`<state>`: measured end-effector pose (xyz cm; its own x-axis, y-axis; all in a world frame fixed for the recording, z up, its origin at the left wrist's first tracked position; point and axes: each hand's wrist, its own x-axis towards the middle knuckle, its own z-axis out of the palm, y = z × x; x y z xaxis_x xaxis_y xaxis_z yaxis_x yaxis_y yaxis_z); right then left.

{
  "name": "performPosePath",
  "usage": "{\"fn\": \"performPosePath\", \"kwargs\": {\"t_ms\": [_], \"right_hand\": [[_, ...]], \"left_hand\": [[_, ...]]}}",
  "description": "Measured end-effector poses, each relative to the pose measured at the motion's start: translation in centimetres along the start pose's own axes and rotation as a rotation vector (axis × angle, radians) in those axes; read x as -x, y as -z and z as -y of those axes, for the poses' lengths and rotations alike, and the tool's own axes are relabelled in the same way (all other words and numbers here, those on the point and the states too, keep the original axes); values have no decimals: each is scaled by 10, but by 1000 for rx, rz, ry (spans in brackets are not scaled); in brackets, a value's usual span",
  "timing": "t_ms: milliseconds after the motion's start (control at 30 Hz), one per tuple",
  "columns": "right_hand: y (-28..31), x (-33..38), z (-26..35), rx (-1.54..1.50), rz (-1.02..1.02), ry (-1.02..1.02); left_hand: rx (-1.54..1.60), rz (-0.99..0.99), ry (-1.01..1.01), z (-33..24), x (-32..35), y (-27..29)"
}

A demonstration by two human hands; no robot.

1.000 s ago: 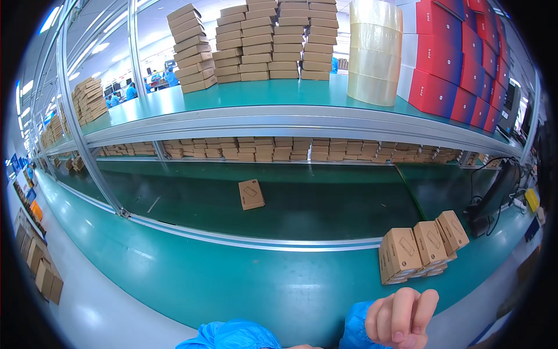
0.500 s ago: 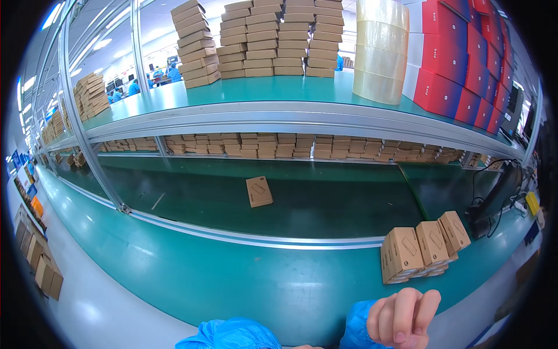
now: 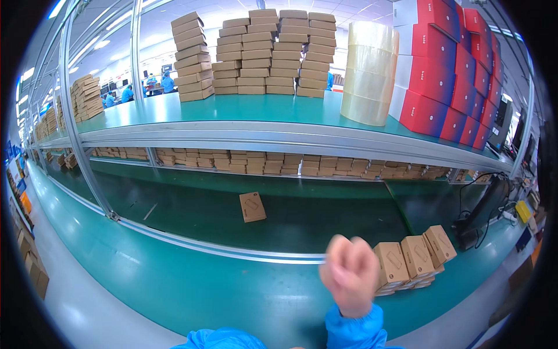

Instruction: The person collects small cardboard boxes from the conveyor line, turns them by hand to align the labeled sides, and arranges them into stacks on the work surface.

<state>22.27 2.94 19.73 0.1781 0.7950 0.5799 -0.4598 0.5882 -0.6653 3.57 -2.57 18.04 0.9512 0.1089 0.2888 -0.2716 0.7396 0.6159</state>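
My right hand, in a blue sleeve, is raised over the green bench top. Its fingers are curled into a fist, slightly smeared by motion, and nothing shows in them. Just to its right stands a group of small brown cardboard boxes, each with a device outline printed on its face. Of my left arm only a bunched blue sleeve shows at the lower edge; the hand itself is out of sight. A single brown box lies flat on the dark green belt beyond the bench.
Above the belt, a shelf with a metal rail carries stacked brown boxes, clear tape rolls and red-and-blue boxes. Rows of boxes line the far side. A dark screen with cables stands right; a metal post rises left.
My right hand has moved up and left, from near the lower edge to beside the box group. The view has tilted upward a little, and the lone box stays on the belt.
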Motion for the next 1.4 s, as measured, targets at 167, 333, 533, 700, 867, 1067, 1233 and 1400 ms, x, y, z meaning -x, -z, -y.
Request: {"fn": "performPosePath", "kwargs": {"t_ms": [167, 333, 533, 700, 867, 1067, 1233, 1400], "right_hand": [[65, -51, -128, 237, -287, -423], [129, -61, -225, 690, -381, -425], [154, -65, -269, 961, -344, -342], [161, -77, -286, 1062, -305, -326], [169, -92, -300, 1113, -294, -256], [161, -102, -302, 1330, -119, -293], [161, -107, -310, 1442, 0, -251], [149, -111, -320, 1640, 229, -202]], "left_hand": [[36, 28, 104, 3, 14, 12], [121, -14, 78, 4, 7, 17], [163, -78, 7, -5, -1, 27], [174, -96, 57, -7, -9, 38], [178, -110, -8, -9, -13, 50], [-7, -65, -22, -6, -12, 69], [-40, -153, 55, -15, -13, 67], [-72, -161, 56, -20, -12, 66]]}}
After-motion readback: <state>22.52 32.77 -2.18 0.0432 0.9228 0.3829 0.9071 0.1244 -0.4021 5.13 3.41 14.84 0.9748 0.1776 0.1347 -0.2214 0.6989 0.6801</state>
